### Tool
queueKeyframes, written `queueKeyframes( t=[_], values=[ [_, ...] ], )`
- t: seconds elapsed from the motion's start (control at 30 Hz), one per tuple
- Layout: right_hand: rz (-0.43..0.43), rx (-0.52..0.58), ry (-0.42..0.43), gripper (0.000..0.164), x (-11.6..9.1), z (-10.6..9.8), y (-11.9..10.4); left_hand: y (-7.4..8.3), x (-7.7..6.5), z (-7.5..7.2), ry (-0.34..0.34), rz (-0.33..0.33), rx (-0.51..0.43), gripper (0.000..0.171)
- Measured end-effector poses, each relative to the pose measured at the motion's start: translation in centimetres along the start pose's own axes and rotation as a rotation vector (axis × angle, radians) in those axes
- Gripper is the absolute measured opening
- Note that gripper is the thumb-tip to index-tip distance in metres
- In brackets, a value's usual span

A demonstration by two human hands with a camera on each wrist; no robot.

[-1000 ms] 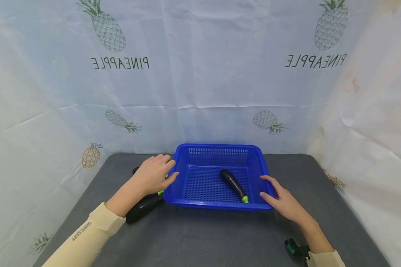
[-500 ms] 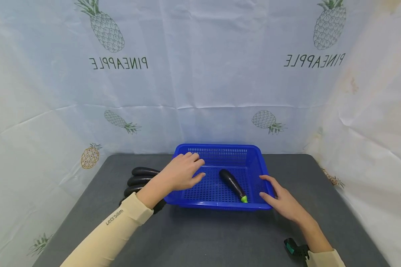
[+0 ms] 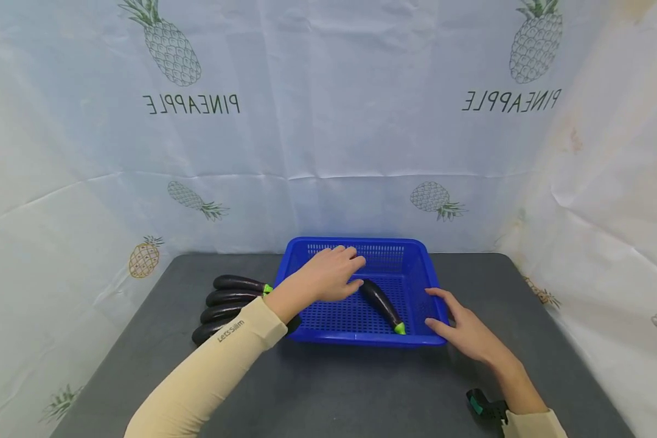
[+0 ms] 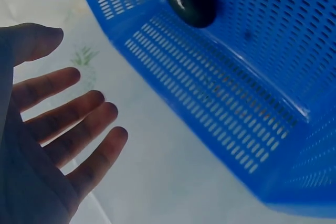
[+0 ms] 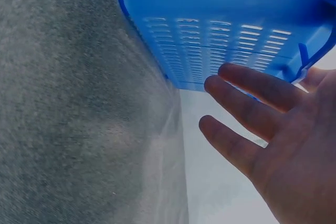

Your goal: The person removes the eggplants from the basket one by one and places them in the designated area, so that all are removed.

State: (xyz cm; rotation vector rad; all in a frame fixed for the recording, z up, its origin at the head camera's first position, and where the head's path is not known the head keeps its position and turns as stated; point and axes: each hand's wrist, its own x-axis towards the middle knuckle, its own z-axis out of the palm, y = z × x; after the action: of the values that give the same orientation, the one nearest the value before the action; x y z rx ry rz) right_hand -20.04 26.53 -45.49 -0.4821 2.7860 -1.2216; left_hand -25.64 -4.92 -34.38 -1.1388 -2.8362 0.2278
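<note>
A blue plastic basket (image 3: 356,337) stands on the dark table with one eggplant (image 3: 384,307) lying on its floor. My left hand (image 3: 331,275) hovers over the basket, its fingertips near the dark end of that eggplant. In the left wrist view the left hand (image 4: 68,135) has its fingers spread and holds nothing. At the basket's right rim is my right hand (image 3: 465,331), thumb and a finger reaching over the edge. The right wrist view shows its other fingers (image 5: 252,106) fairly straight beside the outer wall; firm contact is unclear.
Several eggplants (image 3: 235,283) lie side by side left of the basket, partly hidden by the left sleeve (image 3: 208,371). A dark wrist device (image 3: 487,409) sits at the right wrist. Behind the table (image 3: 361,389) hangs a pineapple-print cloth (image 3: 328,121).
My left hand has moved right, from beside the left eggplants to over the basket, uncovering them. The right hand stays at the rim. The basket and its eggplant look unmoved.
</note>
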Motion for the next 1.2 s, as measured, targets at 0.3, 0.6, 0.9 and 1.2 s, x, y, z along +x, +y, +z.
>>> queueKeyframes(
  t=[0.3,0.6,0.9,1.2],
  values=[
    [0.003,-0.001,-0.030,0.066,-0.4,-1.0,0.0,0.7,3.5,1.5,-0.072,-0.009,0.003,0.046],
    [0.035,0.045,-0.078,0.068,-0.5,-1.7,0.2,2.0,5.8,3.4,-0.130,0.063,0.032,0.049],
    [0.039,0.049,-0.080,0.069,-0.2,-1.8,0.3,2.3,7.3,5.6,-0.203,0.074,0.071,0.056],
    [0.047,0.054,-0.092,0.068,-0.6,-2.1,0.4,3.3,8.1,7.4,-0.256,0.092,0.128,0.057]
  ],
)
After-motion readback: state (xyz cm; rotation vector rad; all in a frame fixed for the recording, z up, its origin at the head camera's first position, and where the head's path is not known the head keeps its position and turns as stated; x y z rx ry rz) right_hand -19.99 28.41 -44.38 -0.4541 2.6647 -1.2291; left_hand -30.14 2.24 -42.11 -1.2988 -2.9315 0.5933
